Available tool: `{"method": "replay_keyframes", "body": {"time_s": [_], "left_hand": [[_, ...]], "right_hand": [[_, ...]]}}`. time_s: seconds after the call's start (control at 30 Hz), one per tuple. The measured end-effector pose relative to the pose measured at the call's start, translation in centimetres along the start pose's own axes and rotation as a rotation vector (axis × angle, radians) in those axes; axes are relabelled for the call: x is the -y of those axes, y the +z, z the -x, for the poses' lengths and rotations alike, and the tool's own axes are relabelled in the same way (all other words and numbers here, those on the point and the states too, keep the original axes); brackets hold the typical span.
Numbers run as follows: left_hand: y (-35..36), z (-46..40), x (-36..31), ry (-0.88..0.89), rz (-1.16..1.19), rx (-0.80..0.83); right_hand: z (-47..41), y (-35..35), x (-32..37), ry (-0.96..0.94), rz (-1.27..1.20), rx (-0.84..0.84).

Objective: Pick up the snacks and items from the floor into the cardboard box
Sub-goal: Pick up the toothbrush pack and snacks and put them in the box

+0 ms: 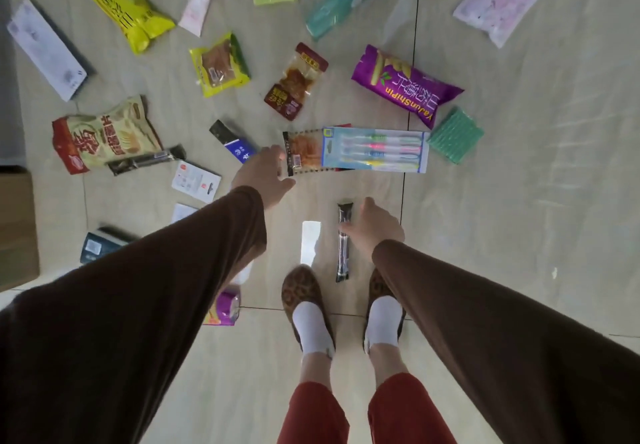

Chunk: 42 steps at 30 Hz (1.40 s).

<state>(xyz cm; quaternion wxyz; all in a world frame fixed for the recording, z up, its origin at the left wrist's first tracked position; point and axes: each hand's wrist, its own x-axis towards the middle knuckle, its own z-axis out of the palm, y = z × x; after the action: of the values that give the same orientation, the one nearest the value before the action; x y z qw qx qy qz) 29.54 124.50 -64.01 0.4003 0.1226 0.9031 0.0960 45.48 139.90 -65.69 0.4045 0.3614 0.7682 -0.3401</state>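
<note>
Brown-sleeved arms reach down over the floor (485, 201): right hand (375, 227) pinches a dark stick packet (344, 246); left hand (265, 175), fingers spread, nears an orange snack packet (304, 148). Best gripped by its edge, then carried to the cardboard box (15, 229) at left.

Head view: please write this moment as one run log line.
left hand: reaching orange snack packet | right hand: holding black stick packet
</note>
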Motion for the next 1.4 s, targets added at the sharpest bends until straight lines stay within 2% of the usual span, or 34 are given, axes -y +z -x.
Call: {"method": "replay_keyframes", "body": {"time_s": [0.17, 0.37, 0.47, 0.57, 0.73, 0.8, 0.93, 1.03, 1.23, 1.3, 1.4], "left_hand": [[4.2, -7.3, 0.5, 0.094, -0.124, -0.066], [7.5, -12.6, 0.7, 0.203, -0.278, -0.178], [8.4, -13.4, 0.5, 0.212, -0.389, -0.224], [8.8, -13.6, 0.2, 0.176, -0.487, -0.244], [7.5, -13.4, -0.1, 0.047, -0.239, -0.086], [7.0, -13.4, 0.0, -0.002, -0.14, -0.036], [6.8, -13.5, 0.5, -0.016, -0.124, 0.044], [7.0, -13.6, 0.8, -0.033, -0.1, 0.053], [6.9, -12.9, 0.9, -0.045, 0.078, -0.031], [6.0, -13.2, 0.6, -0.026, 0.083, -0.088], [3.8, -14.6, -0.1, 0.008, 0.011, -0.235]], "right_hand": [[-4.8, 5.5, -1.2, 0.091, 0.182, 0.048], [-7.0, 9.3, -2.8, 0.077, 0.222, -0.023], [-7.3, 9.2, -3.1, 0.043, 0.191, -0.038], [-7.4, 7.1, -3.2, -0.056, 0.059, -0.118], [-10.4, 0.5, -2.4, -0.258, -0.016, -0.311], [-12.9, -2.0, -2.1, -0.299, 0.118, -0.332], [-16.9, -4.2, -1.8, -0.325, 0.451, -0.346], [-17.2, -4.4, -1.3, -0.315, 0.57, -0.398], [-16.0, -4.9, -1.5, -0.236, 0.708, -0.468], [-15.9, -5.1, -1.5, -0.227, 0.55, -0.474], [-15.7, -6.1, -1.0, -0.216, 0.097, -0.33]]}}
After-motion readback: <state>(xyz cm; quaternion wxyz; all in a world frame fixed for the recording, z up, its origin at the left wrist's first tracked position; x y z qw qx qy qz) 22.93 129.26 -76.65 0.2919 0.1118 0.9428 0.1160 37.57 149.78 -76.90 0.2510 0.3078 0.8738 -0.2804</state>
